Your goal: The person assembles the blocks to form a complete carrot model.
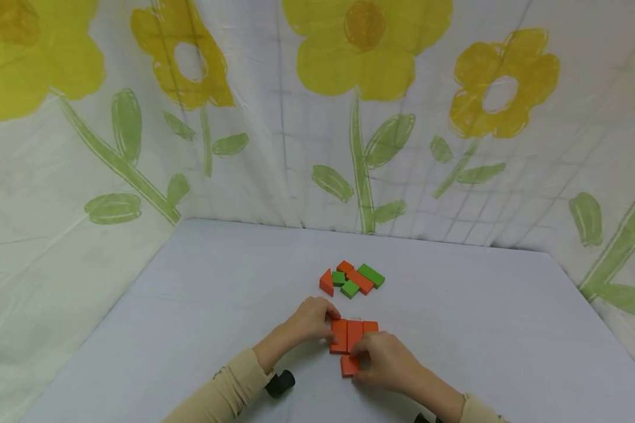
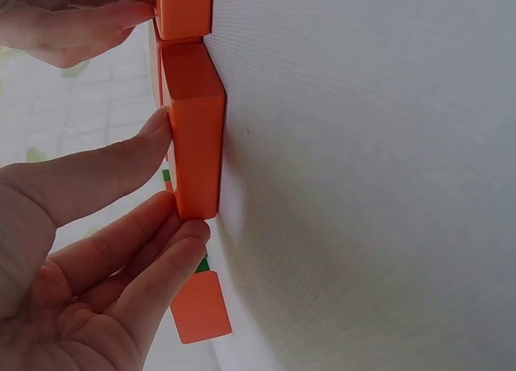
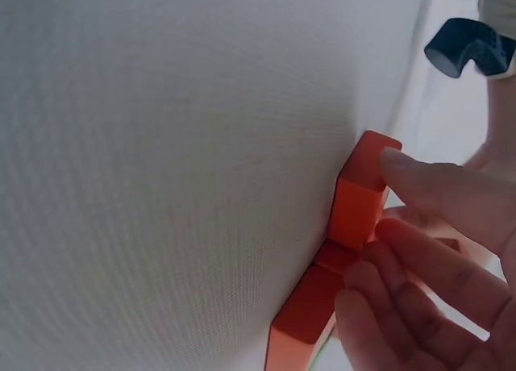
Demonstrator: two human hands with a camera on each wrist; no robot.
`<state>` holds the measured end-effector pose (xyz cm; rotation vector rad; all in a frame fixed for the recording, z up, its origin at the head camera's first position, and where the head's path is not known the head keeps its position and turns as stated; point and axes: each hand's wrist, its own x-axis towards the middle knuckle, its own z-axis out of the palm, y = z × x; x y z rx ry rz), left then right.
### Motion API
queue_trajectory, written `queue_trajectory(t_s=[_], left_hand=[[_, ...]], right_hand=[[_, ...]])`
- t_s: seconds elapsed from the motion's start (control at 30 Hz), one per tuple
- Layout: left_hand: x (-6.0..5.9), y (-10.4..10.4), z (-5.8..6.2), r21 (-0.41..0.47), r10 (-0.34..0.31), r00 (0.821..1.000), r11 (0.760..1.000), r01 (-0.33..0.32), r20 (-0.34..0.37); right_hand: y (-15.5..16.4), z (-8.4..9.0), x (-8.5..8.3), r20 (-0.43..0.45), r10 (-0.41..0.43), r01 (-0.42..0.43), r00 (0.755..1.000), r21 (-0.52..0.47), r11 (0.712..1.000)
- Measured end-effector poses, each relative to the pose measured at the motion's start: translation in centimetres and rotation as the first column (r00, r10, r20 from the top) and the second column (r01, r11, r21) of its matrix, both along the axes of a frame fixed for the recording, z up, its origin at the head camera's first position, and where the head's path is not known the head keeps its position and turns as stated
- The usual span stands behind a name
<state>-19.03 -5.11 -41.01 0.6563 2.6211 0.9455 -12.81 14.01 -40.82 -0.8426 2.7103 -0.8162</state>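
Three orange-red wooden blocks lie side by side in front of me: a left block (image 1: 338, 337), a middle block (image 1: 355, 332) and a right block (image 1: 371, 326). My left hand (image 1: 311, 322) holds the left block between thumb and fingers, its fingertips at the far end. A separate orange block (image 1: 348, 366) sits just before the row. Around that front block, my right hand (image 1: 388, 363) has its thumb and fingers, pinching it. The right wrist view shows the thumb on the front block (image 3: 367, 181). My right hand partly hides the right block.
Beyond the row lies a loose group: an orange triangular block (image 1: 327, 283), a green long block (image 1: 371, 275), an orange long block (image 1: 360, 281) and several smaller pieces. A white cloth covers the table (image 1: 487, 329), and a flower-printed curtain (image 1: 275, 135) hangs behind it.
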Motion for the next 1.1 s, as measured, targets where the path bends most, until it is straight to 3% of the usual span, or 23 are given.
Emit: queue_trajectory(t_s=[0.17, 0.57, 0.77, 0.9, 1.0, 1.1], left_hand=[[0.0, 0.0, 0.1, 0.000, -0.009, 1.000, 1.000, 0.009, -0.012], [0.0, 0.0, 0.3, -0.001, 0.007, 1.000, 1.000, -0.007, 0.000], [0.0, 0.0, 0.1, -0.003, 0.005, 1.000, 1.000, -0.005, 0.004], [-0.1, 0.0, -0.1, 0.005, -0.012, 1.000, 1.000, 0.012, -0.001], [-0.2, 0.0, -0.2, 0.010, -0.027, 0.999, 1.000, 0.027, -0.018], [-0.3, 0.1, -0.2, 0.007, -0.028, 0.999, 1.000, 0.028, -0.026]], right_hand=[[-0.3, -0.2, 0.0, 0.004, -0.006, 0.006, 1.000, -0.027, 1.000], [-0.9, -0.3, 0.1, -0.100, -0.020, 0.020, 0.995, -0.007, 1.000], [-0.9, 0.2, -0.3, -0.083, -0.027, 0.027, 0.996, -0.001, 1.000], [-0.6, 1.6, -2.4, -0.121, -0.122, 0.122, 0.985, -0.004, 0.993], [-0.2, 2.1, -5.8, -0.223, -0.194, 0.197, 0.955, -0.008, 0.980], [0.5, 1.8, -9.6, -0.305, -0.172, 0.188, 0.937, 0.024, 0.982]])
